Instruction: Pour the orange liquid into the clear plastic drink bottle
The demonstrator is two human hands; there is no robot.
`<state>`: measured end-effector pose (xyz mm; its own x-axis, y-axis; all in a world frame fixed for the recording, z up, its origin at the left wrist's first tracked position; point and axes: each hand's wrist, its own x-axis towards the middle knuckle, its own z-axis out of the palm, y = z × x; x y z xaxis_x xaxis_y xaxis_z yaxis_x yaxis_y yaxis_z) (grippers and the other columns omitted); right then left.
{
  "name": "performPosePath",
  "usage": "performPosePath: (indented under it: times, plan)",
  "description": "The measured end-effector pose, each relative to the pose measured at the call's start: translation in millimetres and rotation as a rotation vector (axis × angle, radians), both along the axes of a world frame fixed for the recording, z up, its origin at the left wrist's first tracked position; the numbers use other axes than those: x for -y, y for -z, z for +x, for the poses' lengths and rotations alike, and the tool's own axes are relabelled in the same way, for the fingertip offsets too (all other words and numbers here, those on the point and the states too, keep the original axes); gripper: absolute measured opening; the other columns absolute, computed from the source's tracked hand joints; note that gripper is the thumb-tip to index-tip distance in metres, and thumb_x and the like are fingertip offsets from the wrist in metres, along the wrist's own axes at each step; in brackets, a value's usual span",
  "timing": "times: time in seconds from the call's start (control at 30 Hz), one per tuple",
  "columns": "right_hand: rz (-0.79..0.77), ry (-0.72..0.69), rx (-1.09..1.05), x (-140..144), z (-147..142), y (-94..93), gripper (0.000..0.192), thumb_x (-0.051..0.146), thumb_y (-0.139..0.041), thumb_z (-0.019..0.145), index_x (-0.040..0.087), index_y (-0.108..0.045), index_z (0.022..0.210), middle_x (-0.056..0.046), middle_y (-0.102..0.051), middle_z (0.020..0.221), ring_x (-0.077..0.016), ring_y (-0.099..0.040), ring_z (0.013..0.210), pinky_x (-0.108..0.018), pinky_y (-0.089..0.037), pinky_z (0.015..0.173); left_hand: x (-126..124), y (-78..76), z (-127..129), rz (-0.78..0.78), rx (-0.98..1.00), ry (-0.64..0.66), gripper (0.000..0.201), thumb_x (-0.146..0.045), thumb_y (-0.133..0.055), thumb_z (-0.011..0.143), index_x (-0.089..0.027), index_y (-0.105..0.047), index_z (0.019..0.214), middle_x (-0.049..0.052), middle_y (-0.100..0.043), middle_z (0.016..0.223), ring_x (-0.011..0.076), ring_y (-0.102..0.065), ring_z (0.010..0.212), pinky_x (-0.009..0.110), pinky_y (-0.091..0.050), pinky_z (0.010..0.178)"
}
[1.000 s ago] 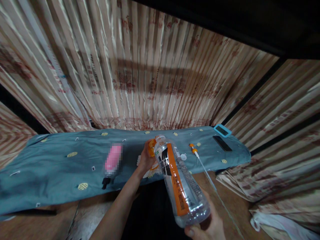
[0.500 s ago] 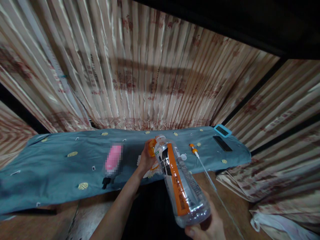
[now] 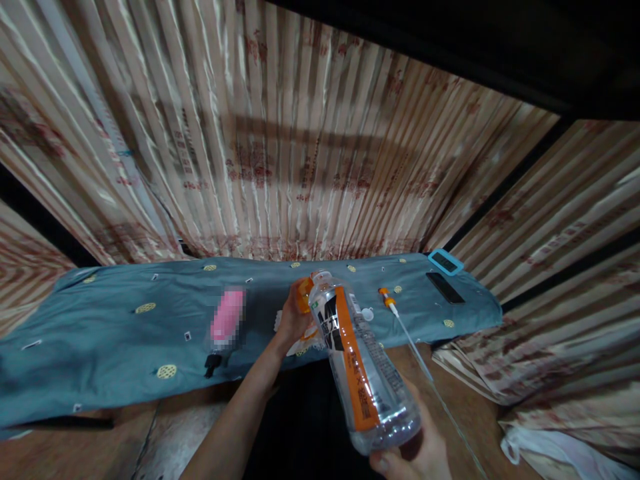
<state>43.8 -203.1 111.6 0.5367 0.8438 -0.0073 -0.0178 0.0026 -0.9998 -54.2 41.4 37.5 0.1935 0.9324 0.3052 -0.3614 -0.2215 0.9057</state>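
My right hand [image 3: 420,440] grips the base end of a clear plastic drink bottle [image 3: 357,373] with an orange, black and white label. The bottle is tilted, its mouth pointing away from me and slightly left. Against its neck, my left hand [image 3: 294,319] is closed around an orange see-through container [image 3: 305,295], mostly hidden by my fingers. Right of the bottle lies a pump head [image 3: 385,297], orange and white, its long clear tube [image 3: 425,367] hanging over the front edge. A small white round piece [image 3: 367,313] rests beside the bottle.
A blue cloth with yellow prints [image 3: 115,347] covers the narrow table. On it lie a pink bottle with a black pump [image 3: 227,317], blurred out, a dark phone [image 3: 445,287] and a blue-framed digital timer [image 3: 445,262]. Patterned curtains [image 3: 310,167] hang behind; a white bag [image 3: 550,447] sits lower right.
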Motion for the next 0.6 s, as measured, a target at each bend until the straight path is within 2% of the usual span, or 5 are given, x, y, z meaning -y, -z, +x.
performPosePath:
  times: [0.37, 0.6]
  plan:
    - [0.023, 0.047, -0.051, -0.6, -2.5, -0.5, 0.095, 0.057, -0.088, 0.038, 0.022, -0.057, 0.12, -0.005, -0.073, 0.108, -0.0238, -0.069, 0.098, -0.021, -0.053, 0.08, 0.2, -3.3, -1.0, -0.023, 0.017, 0.035, 0.051, -0.026, -0.071, 0.068, -0.025, -0.051, 0.114, 0.005, -0.062, 0.109, 0.0202, -0.061, 0.095, 0.036, -0.05, 0.086]
    - [0.061, 0.038, -0.062, -1.0, -3.0, 1.6, 0.087, 0.053, -0.089, 0.04, 0.026, -0.059, 0.118, 0.0, -0.074, 0.102, -0.0216, -0.071, 0.092, -0.021, -0.054, 0.076, 0.0, -2.5, 0.4, 0.01, 0.027, -0.004, 0.05, -0.028, -0.071, 0.068, -0.022, -0.052, 0.114, 0.005, -0.062, 0.109, 0.0206, -0.061, 0.098, 0.037, -0.049, 0.09]
